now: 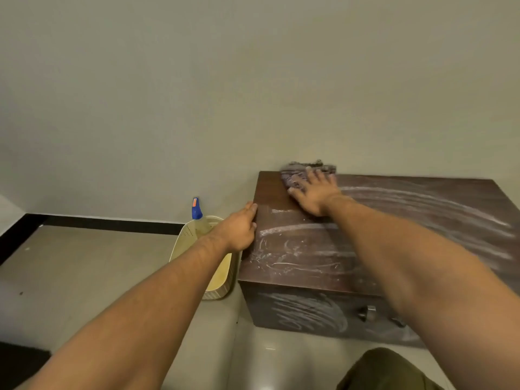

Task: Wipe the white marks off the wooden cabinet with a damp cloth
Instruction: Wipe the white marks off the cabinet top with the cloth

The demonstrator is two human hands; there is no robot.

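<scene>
While spread right hand (315,195) presses cloth (295,175) at cabinet (309,277) back edge (corner), left hand (239,229) grips side edge.

Both bare arms were stretched out in front, the left hand (240,228) with its fingers curled over the side edge of the cabinet (309,266) and the right hand (315,192) flat, fingers spread, pressing on the cloth (295,175).
</scene>
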